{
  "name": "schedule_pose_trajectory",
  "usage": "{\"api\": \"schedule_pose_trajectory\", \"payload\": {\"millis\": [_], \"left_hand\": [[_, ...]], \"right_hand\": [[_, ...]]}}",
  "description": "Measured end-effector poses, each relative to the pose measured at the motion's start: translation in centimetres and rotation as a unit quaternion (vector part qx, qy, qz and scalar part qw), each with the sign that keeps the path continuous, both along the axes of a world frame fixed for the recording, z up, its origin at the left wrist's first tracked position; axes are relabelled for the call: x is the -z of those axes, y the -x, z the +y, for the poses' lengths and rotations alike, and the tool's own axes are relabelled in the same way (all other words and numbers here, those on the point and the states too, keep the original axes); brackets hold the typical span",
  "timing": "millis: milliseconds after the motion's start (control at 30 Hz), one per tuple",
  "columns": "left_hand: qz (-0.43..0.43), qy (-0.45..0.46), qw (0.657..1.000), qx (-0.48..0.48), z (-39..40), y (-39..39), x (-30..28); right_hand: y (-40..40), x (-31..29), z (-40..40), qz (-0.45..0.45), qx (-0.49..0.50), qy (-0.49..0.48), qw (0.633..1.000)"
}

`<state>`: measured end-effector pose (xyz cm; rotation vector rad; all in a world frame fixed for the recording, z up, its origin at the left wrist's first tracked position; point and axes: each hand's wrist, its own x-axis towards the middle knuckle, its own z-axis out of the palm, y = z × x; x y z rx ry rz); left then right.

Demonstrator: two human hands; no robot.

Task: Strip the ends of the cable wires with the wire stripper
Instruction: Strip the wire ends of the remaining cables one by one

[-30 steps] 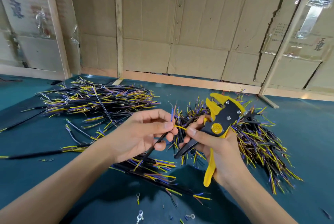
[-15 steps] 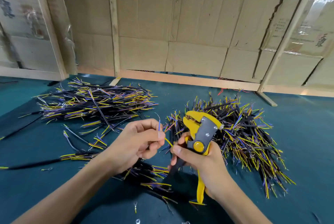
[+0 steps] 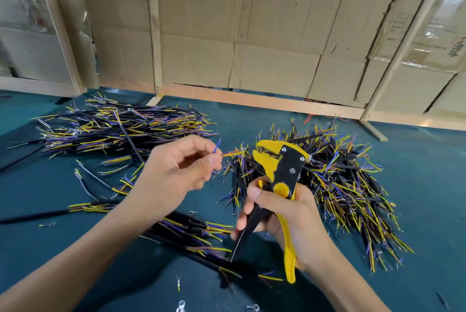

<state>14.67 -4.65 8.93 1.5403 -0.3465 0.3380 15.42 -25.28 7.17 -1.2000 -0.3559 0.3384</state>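
Observation:
My left hand pinches a short cable between thumb and fingers; its blue wire sticks up and an orange-yellow wire points right toward the stripper. My right hand grips the yellow-and-black wire stripper by its handles, jaws up and left, just right of the wire ends. The stripper's jaws are a short gap from the wires and do not touch them. The cable's black sheath is hidden inside my left hand.
A heap of cut cables lies at the back left, another heap behind the stripper on the right, and a smaller bundle under my hands. Loose ring terminals lie near the front of the green table. Cardboard walls stand behind.
The stripper's head has come down and left toward the wire ends held by my left hand. The view has tilted down a little.

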Motion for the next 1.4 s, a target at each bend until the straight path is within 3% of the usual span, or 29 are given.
{"api": "schedule_pose_trajectory", "payload": {"millis": [133,300,533,800,1067,1400], "left_hand": [[-0.074,-0.156,0.978,-0.117,0.9,0.1,-0.2],[-0.176,-0.258,0.936,-0.164,1.1,0.1,0.3],[-0.236,-0.263,0.920,-0.170,0.5,0.1,0.5],[-0.251,-0.283,0.909,-0.173,0.3,0.0,0.9],[-0.258,-0.309,0.899,-0.174,0.5,0.1,0.9],[-0.279,-0.341,0.880,-0.179,0.7,0.2,1.0]], "right_hand": [[0.5,-0.4,-0.3,0.004,-0.068,0.031,0.997],[0.9,-0.5,0.0,0.008,-0.094,0.047,0.994],[0.9,-0.2,0.3,0.013,-0.099,0.043,0.994],[1.0,0.0,0.5,-0.005,-0.080,0.088,0.993],[1.2,0.1,0.7,-0.002,-0.076,0.074,0.994],[1.3,0.2,0.8,0.053,-0.042,0.085,0.994]]}}
